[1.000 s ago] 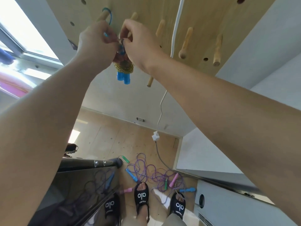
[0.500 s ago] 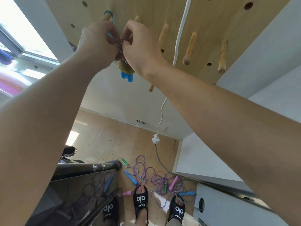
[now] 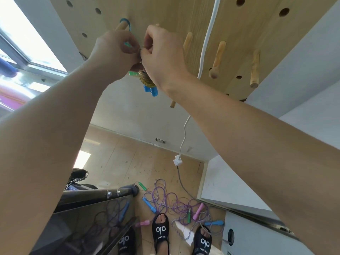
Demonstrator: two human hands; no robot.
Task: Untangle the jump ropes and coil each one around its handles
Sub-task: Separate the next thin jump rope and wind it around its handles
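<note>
A coiled jump rope [image 3: 147,80], yellowish cord wound around 2 blue handles, hangs just below both raised hands at a wooden pegboard [image 3: 165,13]. The left hand [image 3: 115,50] and right hand [image 3: 161,52] meet above it, fingers curled and seemingly pinching its cord, though the grip itself is hidden. A blue loop [image 3: 126,23] circles a peg. On the floor [image 3: 128,159], tangled purple ropes [image 3: 165,199] lie by 2 sandalled feet.
</note>
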